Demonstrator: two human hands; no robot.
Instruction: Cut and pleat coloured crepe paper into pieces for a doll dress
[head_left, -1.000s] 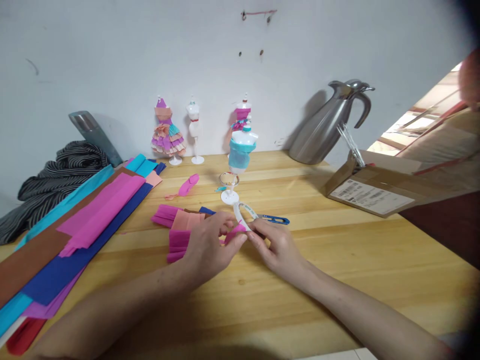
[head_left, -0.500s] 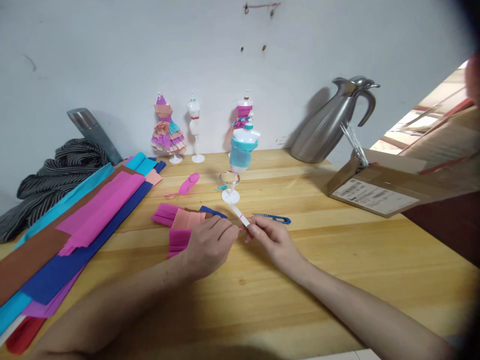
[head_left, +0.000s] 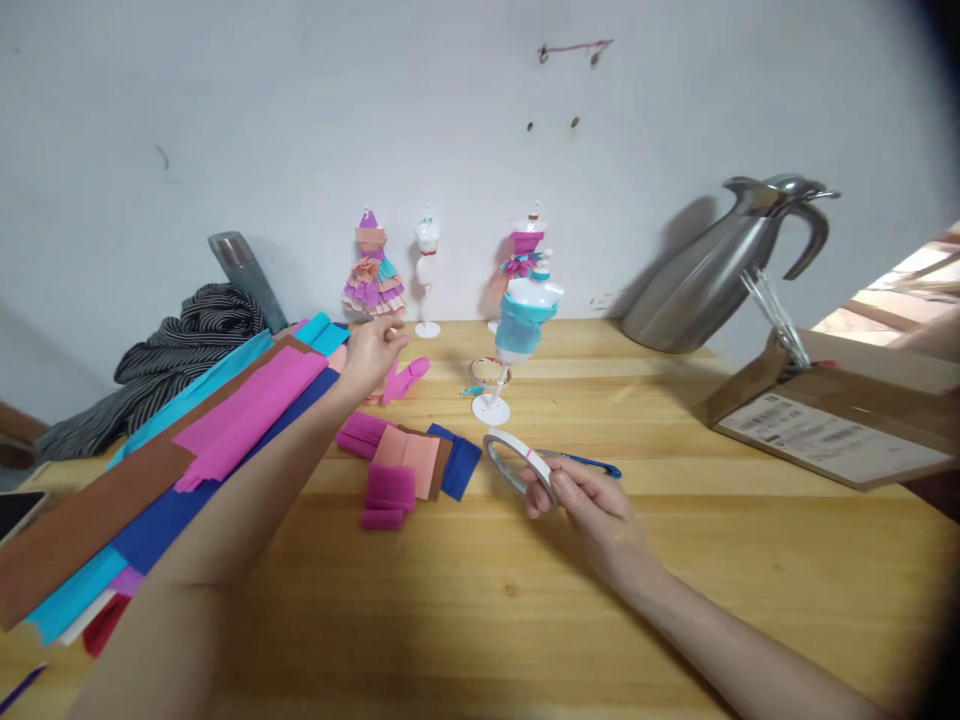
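Observation:
My right hand (head_left: 592,505) pinches a roll of white tape (head_left: 517,455) by its edge, the ring tilted up above the table. My left hand (head_left: 375,350) reaches across the table to the far left, fingers curled together; whatever they may hold is too small to make out. Just beyond its fingertips stands a mini mannequin in a ruffled paper dress (head_left: 373,285). A pink paper scrap (head_left: 411,375) lies beside the hand. Nearer the tape is a mini mannequin wrapped in turquoise paper (head_left: 520,325). Blue thread snips (head_left: 596,466) lie partly behind my right hand.
Long crepe paper sheets (head_left: 247,410) spread over the left side, with cut pieces (head_left: 409,460) mid-table. A striped cloth (head_left: 195,340) and a bottle (head_left: 247,275) sit behind. On the right are a steel jug (head_left: 705,270) and a cardboard box (head_left: 832,420). More mannequins (head_left: 427,255) line the wall.
My left hand has moved away from the tape, up and left toward the dressed mannequin. My right hand still holds the tape, now turned to show its ring. The view has shifted left.

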